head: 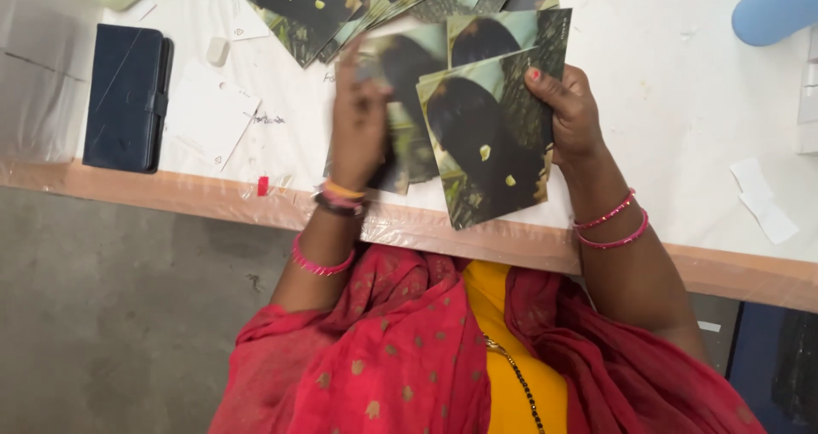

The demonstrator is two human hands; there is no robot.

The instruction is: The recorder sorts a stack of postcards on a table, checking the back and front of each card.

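My right hand [569,114] grips a fanned stack of glossy photo cards [486,136] by their right edge; each card has a dark print with small yellow spots. My left hand [358,119], blurred by motion, is closed on the left part of the same fan, with its back toward the camera. Both hands hover just above the near edge of the white-covered table [665,102]. Pink and orange bangles circle both wrists. More cards of the same kind lie spread in an overlapping row [375,0] at the far side of the table.
A dark blue wallet-style phone case [123,97] lies at the left, with blank white tags [209,114] beside it. White paper strips [767,204] sit at the right and a blue rounded object [775,8] at the top right. A brown taped table edge [170,191] borders grey floor [111,315].
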